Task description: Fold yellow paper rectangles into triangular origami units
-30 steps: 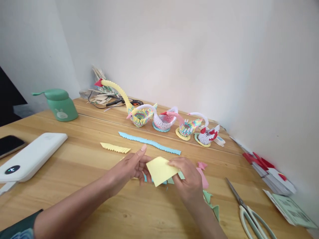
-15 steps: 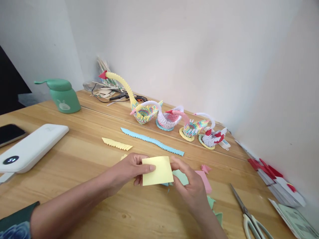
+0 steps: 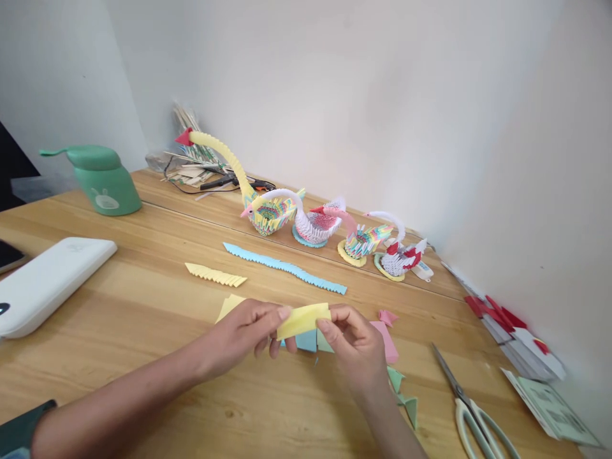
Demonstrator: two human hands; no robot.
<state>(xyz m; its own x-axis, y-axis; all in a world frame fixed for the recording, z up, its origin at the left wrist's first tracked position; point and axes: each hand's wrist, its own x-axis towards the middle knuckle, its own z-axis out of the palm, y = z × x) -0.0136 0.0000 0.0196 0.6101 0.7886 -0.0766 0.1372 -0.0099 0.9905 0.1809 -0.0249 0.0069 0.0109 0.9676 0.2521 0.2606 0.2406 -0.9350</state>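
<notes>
As the wooden tabletop (image 3: pixel 229 414) stretched below a pale wall, four paper swans (image 3: pixel 318 226) sat in a row near its back edge. A green container (image 3: pixel 106 185) stood upright at the back left, with a flat white device (image 3: pixel 62 277) lying nearer the person. Scissors (image 3: pixel 461 395) lay on the right, their points directed toward the back. In front of the swans lay a long pleated blue strip (image 3: pixel 287 268), and left of it a shorter yellow strip (image 3: pixel 215 274).

Above the tabletop, the left hand (image 3: pixel 253 326) and the right hand (image 3: pixel 354 338) held a narrow piece of yellow paper (image 3: pixel 301 320) between them. The left fingers were clamped on its left end, and the right fingers pinched its right end. Blue paper (image 3: pixel 306 341) and pale green paper (image 3: pixel 325 343) showed just beyond its lower edge, partly hidden. Pink paper (image 3: pixel 387 342) lay beyond the right hand, with small folded green pieces (image 3: pixel 410 408) nearer the person and a smaller folded pink piece (image 3: pixel 387 317) just behind it.
</notes>
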